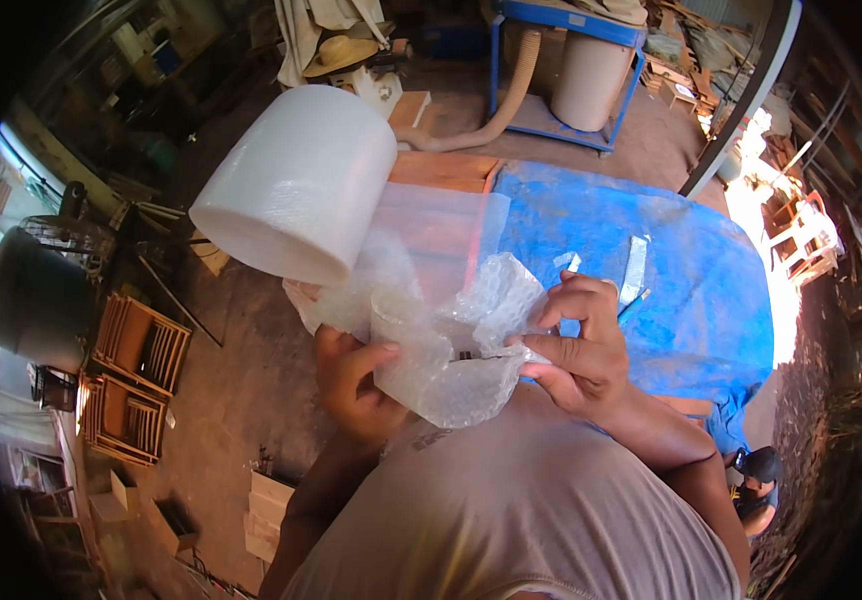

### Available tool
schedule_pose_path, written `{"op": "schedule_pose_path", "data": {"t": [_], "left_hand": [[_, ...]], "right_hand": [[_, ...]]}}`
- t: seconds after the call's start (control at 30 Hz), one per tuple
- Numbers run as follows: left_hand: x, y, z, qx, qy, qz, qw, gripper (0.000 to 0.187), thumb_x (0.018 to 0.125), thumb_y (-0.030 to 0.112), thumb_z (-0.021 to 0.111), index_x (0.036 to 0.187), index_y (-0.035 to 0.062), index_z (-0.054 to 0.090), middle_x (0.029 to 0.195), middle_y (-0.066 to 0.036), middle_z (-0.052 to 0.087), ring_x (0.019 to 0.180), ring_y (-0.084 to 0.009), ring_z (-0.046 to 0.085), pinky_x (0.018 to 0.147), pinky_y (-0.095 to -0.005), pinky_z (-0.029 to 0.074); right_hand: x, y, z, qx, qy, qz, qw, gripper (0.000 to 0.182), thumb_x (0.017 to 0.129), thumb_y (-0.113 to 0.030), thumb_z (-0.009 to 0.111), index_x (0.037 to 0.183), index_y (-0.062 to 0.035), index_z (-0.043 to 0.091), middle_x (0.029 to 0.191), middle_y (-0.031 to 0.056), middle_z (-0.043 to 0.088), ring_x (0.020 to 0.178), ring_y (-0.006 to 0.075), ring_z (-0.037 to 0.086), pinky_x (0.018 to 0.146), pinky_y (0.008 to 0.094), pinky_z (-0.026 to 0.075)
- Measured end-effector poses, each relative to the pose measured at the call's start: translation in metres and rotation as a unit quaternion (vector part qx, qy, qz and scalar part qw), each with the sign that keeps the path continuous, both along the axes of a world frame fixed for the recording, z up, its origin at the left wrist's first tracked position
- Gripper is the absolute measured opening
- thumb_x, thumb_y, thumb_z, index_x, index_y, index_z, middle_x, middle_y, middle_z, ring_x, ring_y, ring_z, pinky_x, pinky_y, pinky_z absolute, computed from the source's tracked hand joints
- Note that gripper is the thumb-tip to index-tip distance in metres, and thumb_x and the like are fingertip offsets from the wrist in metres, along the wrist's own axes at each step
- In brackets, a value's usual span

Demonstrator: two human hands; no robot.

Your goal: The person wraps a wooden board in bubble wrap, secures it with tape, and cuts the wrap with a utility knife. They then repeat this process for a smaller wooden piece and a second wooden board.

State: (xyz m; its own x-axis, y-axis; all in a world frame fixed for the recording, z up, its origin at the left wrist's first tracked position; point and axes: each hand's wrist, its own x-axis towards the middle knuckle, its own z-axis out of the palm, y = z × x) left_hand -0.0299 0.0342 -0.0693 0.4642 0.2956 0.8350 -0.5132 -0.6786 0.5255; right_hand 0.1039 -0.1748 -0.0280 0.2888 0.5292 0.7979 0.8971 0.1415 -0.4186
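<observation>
A crumpled sheet of bubble wrap is bunched up close to my chest, between both hands. My left hand grips its left side, thumb lying over the plastic. On the other side, my right hand pinches the sheet's edge between thumb and fingers. Something small and dark shows in the folds near the middle; I cannot make out what it is. Behind my left hand stands a large roll of bubble wrap, with a loose length trailing from it over the table.
A blue tarp covers much of the table, with a flat silvery strip on it. Wooden folding chairs stand at the left. A blue-framed machine with a hose is at the back. Another person is at the lower right.
</observation>
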Motion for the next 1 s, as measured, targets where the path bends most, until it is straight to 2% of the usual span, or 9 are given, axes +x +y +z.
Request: {"op": "schedule_pose_path", "data": {"t": [0.1,0.2,0.43,0.5,0.63,0.7,0.83,0.93,1.0], "left_hand": [[0.004,-0.008,0.018,0.067,-0.001,0.023,0.997,0.029,0.077,0.022,0.081,0.095,0.0054,0.065,0.125,-0.028,0.048,0.119,-0.0425,0.052,0.092,-0.0493,0.051],[0.005,-0.008,0.008,0.011,-0.003,0.003,1.000,0.031,0.082,0.034,0.076,0.091,0.0053,0.070,0.127,-0.031,0.049,0.119,-0.0433,0.053,0.094,-0.0492,0.049],[-0.006,-0.004,0.027,-0.006,0.074,0.005,0.997,0.038,0.082,0.037,0.075,0.091,0.0002,0.073,0.129,-0.031,0.051,0.117,-0.0397,0.055,0.096,-0.0451,0.046],[-0.018,0.007,0.032,-0.098,0.277,-0.101,0.950,0.039,0.081,0.034,0.076,0.096,-0.0014,0.073,0.128,-0.025,0.055,0.117,-0.0333,0.056,0.095,-0.0413,0.046],[-0.009,0.014,0.040,-0.055,0.243,-0.102,0.963,0.038,0.077,0.031,0.079,0.098,-0.0003,0.074,0.123,-0.020,0.058,0.110,-0.0298,0.059,0.091,-0.0380,0.047],[-0.005,0.021,0.039,0.098,0.164,-0.049,0.980,0.038,0.071,0.029,0.081,0.096,0.0012,0.075,0.116,-0.018,0.060,0.102,-0.0311,0.061,0.087,-0.0374,0.049],[-0.001,0.026,0.040,0.131,0.151,-0.061,0.978,0.039,0.068,0.031,0.081,0.095,0.0032,0.075,0.114,-0.017,0.060,0.099,-0.0311,0.061,0.085,-0.0379,0.049],[0.003,0.026,0.040,0.118,0.144,-0.077,0.979,0.040,0.070,0.034,0.080,0.095,0.0040,0.075,0.114,-0.019,0.060,0.099,-0.0322,0.061,0.085,-0.0377,0.050],[0.006,0.025,0.039,0.131,0.117,-0.064,0.982,0.038,0.074,0.036,0.077,0.097,0.0063,0.074,0.118,-0.022,0.054,0.107,-0.0346,0.056,0.087,-0.0393,0.049]], "right_hand": [[0.002,0.001,0.003,-0.053,0.015,0.055,0.997,0.027,0.079,-0.026,0.075,0.098,-0.0072,0.073,0.096,0.0084,0.063,0.099,0.0281,0.054,0.095,0.0455,0.040],[0.005,0.002,-0.003,-0.025,0.000,0.052,0.998,0.025,0.081,-0.024,0.073,0.099,-0.0051,0.072,0.094,0.0092,0.064,0.101,0.0283,0.056,0.100,0.0481,0.037],[-0.001,0.003,-0.009,-0.022,0.086,0.054,0.995,0.014,0.085,-0.008,0.064,0.096,0.0002,0.066,0.095,0.0125,0.064,0.107,0.0328,0.057,0.105,0.0514,0.033],[0.002,0.005,-0.011,-0.024,0.079,0.061,0.995,0.013,0.084,-0.004,0.062,0.096,-0.0006,0.062,0.097,0.0141,0.063,0.106,0.0333,0.057,0.104,0.0512,0.034],[0.004,0.007,-0.003,-0.036,0.089,0.082,0.992,0.013,0.083,-0.003,0.063,0.096,-0.0007,0.061,0.099,0.0146,0.062,0.106,0.0329,0.056,0.102,0.0489,0.037],[0.004,0.010,-0.001,-0.013,0.086,0.080,0.993,0.014,0.083,-0.004,0.063,0.096,0.0005,0.061,0.106,0.0170,0.059,0.107,0.0318,0.055,0.099,0.0441,0.039],[-0.001,0.015,-0.003,0.017,0.094,0.021,0.995,0.015,0.083,-0.005,0.064,0.096,0.0017,0.061,0.117,0.0208,0.055,0.108,0.0320,0.055,0.097,0.0415,0.040],[0.006,0.019,-0.002,0.049,0.080,0.064,0.994,0.021,0.084,-0.012,0.069,0.097,0.0023,0.061,0.125,0.0243,0.051,0.107,0.0327,0.055,0.094,0.0398,0.042],[0.008,0.016,0.001,0.002,0.101,0.097,0.990,0.028,0.084,-0.019,0.072,0.097,0.0024,0.061,0.127,0.0244,0.051,0.106,0.0333,0.056,0.090,0.0383,0.045]]}}
